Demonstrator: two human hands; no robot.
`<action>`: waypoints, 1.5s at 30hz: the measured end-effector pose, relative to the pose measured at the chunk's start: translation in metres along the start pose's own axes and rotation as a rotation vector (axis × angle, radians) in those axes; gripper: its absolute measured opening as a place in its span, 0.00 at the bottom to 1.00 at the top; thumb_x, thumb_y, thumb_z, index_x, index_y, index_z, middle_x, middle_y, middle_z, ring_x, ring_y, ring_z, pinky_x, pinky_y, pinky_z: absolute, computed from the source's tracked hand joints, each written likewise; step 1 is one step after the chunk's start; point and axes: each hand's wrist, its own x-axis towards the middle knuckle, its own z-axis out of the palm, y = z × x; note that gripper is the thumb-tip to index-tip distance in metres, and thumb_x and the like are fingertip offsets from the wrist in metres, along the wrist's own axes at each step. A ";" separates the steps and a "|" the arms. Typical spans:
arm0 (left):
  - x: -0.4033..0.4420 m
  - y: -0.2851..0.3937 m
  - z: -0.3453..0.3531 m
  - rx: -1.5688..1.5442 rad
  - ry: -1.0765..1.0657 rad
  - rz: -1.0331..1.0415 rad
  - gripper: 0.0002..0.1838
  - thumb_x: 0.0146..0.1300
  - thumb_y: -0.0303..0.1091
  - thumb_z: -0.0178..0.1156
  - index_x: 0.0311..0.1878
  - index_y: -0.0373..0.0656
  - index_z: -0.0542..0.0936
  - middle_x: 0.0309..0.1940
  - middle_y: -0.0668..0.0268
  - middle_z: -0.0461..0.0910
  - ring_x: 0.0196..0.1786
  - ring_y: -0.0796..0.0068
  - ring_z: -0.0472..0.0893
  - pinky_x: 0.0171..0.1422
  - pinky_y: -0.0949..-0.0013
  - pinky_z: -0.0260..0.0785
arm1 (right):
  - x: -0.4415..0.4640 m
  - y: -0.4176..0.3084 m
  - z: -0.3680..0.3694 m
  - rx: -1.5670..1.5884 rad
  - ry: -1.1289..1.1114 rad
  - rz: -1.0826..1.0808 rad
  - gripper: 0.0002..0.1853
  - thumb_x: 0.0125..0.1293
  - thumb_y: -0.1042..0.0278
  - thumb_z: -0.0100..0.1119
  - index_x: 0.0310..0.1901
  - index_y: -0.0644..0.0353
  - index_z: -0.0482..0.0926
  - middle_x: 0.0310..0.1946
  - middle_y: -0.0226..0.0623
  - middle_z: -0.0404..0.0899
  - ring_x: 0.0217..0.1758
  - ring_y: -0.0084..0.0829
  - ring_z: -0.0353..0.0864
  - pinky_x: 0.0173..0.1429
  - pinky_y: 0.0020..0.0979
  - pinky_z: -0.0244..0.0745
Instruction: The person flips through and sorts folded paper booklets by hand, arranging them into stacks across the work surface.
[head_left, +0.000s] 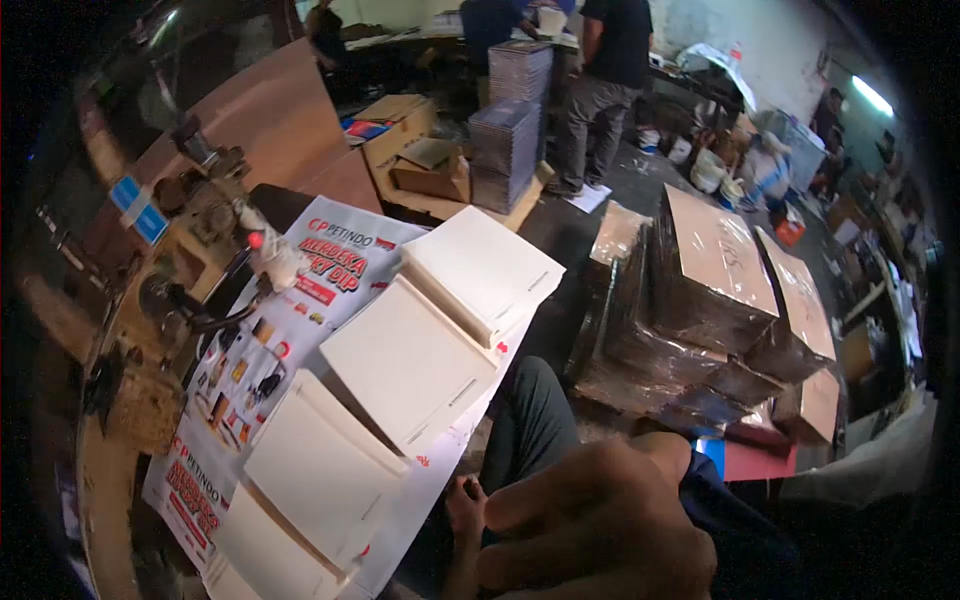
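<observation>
My right hand (600,525) is close to the camera at the bottom, blurred, with its fingers curled. Whether anything lies inside them is hidden. My left hand does not show. Left of my right hand, what looks like a bare foot (466,503) is partly in shadow beside a grey trouser knee (535,400). Several white paper stacks lie in a slanting row, among them a far stack (485,270), a middle stack (410,365) and a nearer stack (320,470). They rest on a printed poster sheet (345,225), apart from my right hand.
A worn machine (185,290) stands close on the left. To the right are plastic-wrapped bundles with brown tops (715,250). Farther back are a tall wrapped pile (503,145), an open cardboard box (432,170) and a standing person (605,90). Other people are in the background.
</observation>
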 end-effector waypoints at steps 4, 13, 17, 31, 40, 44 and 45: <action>0.007 0.029 -0.019 -0.016 -0.040 -0.073 0.14 0.63 0.41 0.59 0.45 0.42 0.74 0.33 0.52 0.78 0.38 0.49 0.78 0.46 0.52 0.70 | 0.000 0.016 0.009 -0.096 0.093 0.028 0.07 0.57 0.77 0.68 0.26 0.69 0.80 0.14 0.26 0.63 0.13 0.18 0.60 0.16 0.23 0.48; 0.009 0.035 -0.043 0.002 -0.356 -0.325 0.32 0.72 0.52 0.45 0.73 0.47 0.55 0.60 0.46 0.73 0.60 0.40 0.73 0.62 0.42 0.66 | 0.004 0.044 0.048 -0.021 0.310 0.070 0.17 0.58 0.77 0.67 0.16 0.64 0.71 0.13 0.26 0.63 0.12 0.18 0.58 0.17 0.24 0.47; 0.009 0.032 -0.041 -0.003 -0.338 -0.316 0.32 0.71 0.52 0.47 0.71 0.46 0.57 0.58 0.48 0.74 0.59 0.42 0.73 0.61 0.43 0.65 | -0.019 0.052 0.055 0.128 -0.265 0.301 0.14 0.59 0.61 0.58 0.42 0.62 0.81 0.25 0.35 0.76 0.23 0.34 0.76 0.28 0.35 0.70; 0.006 0.022 -0.038 0.001 -0.252 -0.298 0.29 0.68 0.51 0.53 0.65 0.44 0.65 0.54 0.54 0.77 0.57 0.46 0.75 0.60 0.47 0.65 | -0.001 0.023 0.019 0.164 -0.232 0.147 0.19 0.59 0.62 0.56 0.47 0.66 0.79 0.27 0.33 0.74 0.23 0.31 0.74 0.27 0.35 0.68; 0.003 0.023 -0.036 0.016 -0.225 -0.307 0.28 0.66 0.51 0.57 0.61 0.43 0.69 0.51 0.57 0.80 0.55 0.49 0.76 0.59 0.49 0.64 | -0.016 0.023 0.013 0.245 -0.204 0.151 0.17 0.60 0.63 0.56 0.47 0.64 0.79 0.28 0.35 0.74 0.24 0.32 0.75 0.28 0.34 0.70; 0.004 0.023 -0.035 0.032 -0.222 -0.317 0.27 0.65 0.51 0.59 0.60 0.42 0.72 0.49 0.59 0.81 0.54 0.50 0.76 0.59 0.50 0.64 | -0.062 0.043 0.025 0.166 -0.164 0.540 0.15 0.60 0.71 0.61 0.50 0.59 0.79 0.32 0.37 0.79 0.32 0.39 0.81 0.37 0.36 0.78; 0.005 0.024 -0.036 0.036 -0.228 -0.318 0.27 0.65 0.51 0.60 0.59 0.42 0.72 0.49 0.59 0.81 0.54 0.50 0.76 0.59 0.51 0.64 | -0.077 0.047 0.025 0.121 -0.160 0.628 0.15 0.60 0.73 0.62 0.49 0.59 0.81 0.33 0.37 0.81 0.34 0.40 0.82 0.38 0.36 0.79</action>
